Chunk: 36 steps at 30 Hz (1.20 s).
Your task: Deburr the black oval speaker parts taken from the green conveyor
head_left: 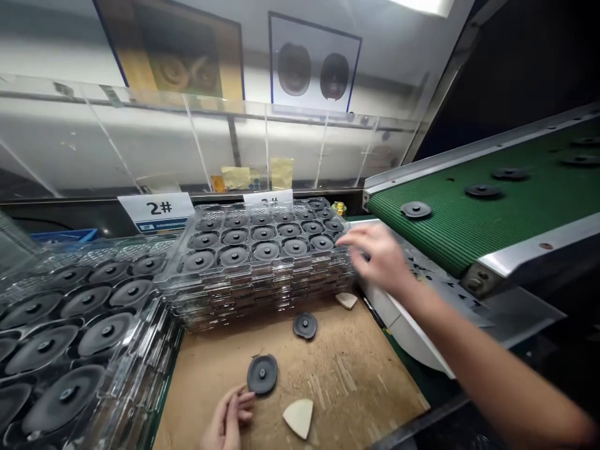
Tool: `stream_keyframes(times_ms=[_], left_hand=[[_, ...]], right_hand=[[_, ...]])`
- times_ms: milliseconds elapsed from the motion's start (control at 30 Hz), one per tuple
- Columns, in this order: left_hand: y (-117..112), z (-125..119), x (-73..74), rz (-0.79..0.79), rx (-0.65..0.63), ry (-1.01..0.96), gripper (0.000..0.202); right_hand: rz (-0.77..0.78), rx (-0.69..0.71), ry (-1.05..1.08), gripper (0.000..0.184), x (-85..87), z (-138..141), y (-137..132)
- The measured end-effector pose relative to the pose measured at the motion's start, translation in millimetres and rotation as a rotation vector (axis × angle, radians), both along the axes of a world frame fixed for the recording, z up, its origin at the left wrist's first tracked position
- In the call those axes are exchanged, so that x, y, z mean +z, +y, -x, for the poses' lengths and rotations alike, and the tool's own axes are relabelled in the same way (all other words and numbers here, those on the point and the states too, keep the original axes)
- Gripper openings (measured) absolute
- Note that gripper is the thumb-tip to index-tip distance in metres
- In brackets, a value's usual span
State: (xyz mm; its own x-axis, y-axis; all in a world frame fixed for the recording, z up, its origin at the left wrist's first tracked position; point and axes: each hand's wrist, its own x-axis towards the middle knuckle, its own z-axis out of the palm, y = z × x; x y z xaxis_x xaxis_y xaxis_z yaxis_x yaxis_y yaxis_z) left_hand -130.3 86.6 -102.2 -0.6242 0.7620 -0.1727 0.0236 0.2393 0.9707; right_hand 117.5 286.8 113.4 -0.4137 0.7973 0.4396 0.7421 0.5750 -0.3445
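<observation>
At the bottom of the head view, my left hand [229, 417] has its fingers curled at the lower left edge of a round black disc [262, 374] with a small centre stud. The disc looks slightly tilted above the brown board [360, 381]. My right hand [379, 255], a little blurred, hovers at the right end of a stack of clear plastic trays [262, 275]; its thumb and forefinger are apart, and I make out nothing between them. Similar black discs fill the top tray's pockets. Another black disc [305, 325] lies on the board between my hands.
Two pale wedge-shaped pieces, one near [299, 419] and one far [347, 300], lie on the board. More filled trays [84, 300] are stacked at left. A green conveyor belt [450, 215] carrying several discs slopes at right, above a white curved rim [407, 331]. A "2#" sign [157, 211] stands behind.
</observation>
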Motion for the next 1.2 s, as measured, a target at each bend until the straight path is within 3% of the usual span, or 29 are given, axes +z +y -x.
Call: stream_keyframes(times_ms=[67,167,267,400,500,567,633,667,700,767,833,933,1033,1133,1200], left_hand=[[-2.9,0.9,-0.7,0.001,-0.086,0.041,0.061],[-8.8,-0.6,1.5,-0.024,-0.092,0.062,0.058],[-12.2,-1.3,2.1,-0.050,-0.073,0.046,0.055],[-14.1,-1.7,2.4,-0.093,-0.049,0.008,0.047],[-19.1,-11.8,7.5,-0.117,-0.016,-0.027,0.043],[-26.3,-26.9,14.6,-0.137,-0.011,-0.052,0.037],[-35.5,-45.7,24.1,-0.235,-0.070,-0.021,0.030],[-39.9,-54.7,29.2,-0.370,-0.168,0.057,0.036],[-43.9,-62.2,34.1,-0.511,-0.286,0.152,0.047],[-49.4,-71.2,41.6,-0.670,-0.471,0.306,0.060],[-52.2,-71.3,44.4,-0.663,-0.621,0.349,0.063],[-56.0,-61.3,40.6,-0.588,-0.795,0.269,0.062],[-64.2,-52.5,34.0,-0.530,-0.701,0.264,0.062],[-74.1,-51.0,31.8,-0.518,-0.717,0.267,0.067],[-78.8,-51.3,33.9,-0.404,-0.545,0.132,0.065]], right_hand=[[-0.096,-0.248,-0.027,0.036,31.4,-22.2,33.9],[-0.106,-0.502,-0.096,0.054,51.2,-52.7,73.9],[-0.017,-0.597,-0.166,0.048,48.3,-75.5,87.8],[-0.032,-0.567,-0.165,0.036,35.1,-78.4,68.9],[-0.013,-0.416,-0.095,0.048,13.0,-58.2,26.6],[0.149,-0.185,-0.084,0.054,-12.5,-38.7,-15.4],[0.372,0.051,-0.091,0.059,-43.9,-18.0,-63.3],[0.521,0.193,-0.075,0.062,-59.9,-8.0,-86.8],[0.817,0.366,0.038,0.063,-75.3,1.3,-108.7],[1.172,0.460,0.234,0.070,-102.3,16.6,-144.0],[1.348,0.462,0.373,0.079,-123.8,27.0,-166.8],[1.359,0.419,0.421,0.087,-146.1,35.4,-183.7],[1.321,0.383,0.389,0.084,-156.5,42.7,-192.7],[1.317,0.384,0.365,0.079,-158.0,51.2,-197.7],[1.256,0.401,0.303,0.082,-158.3,53.8,-195.6]])
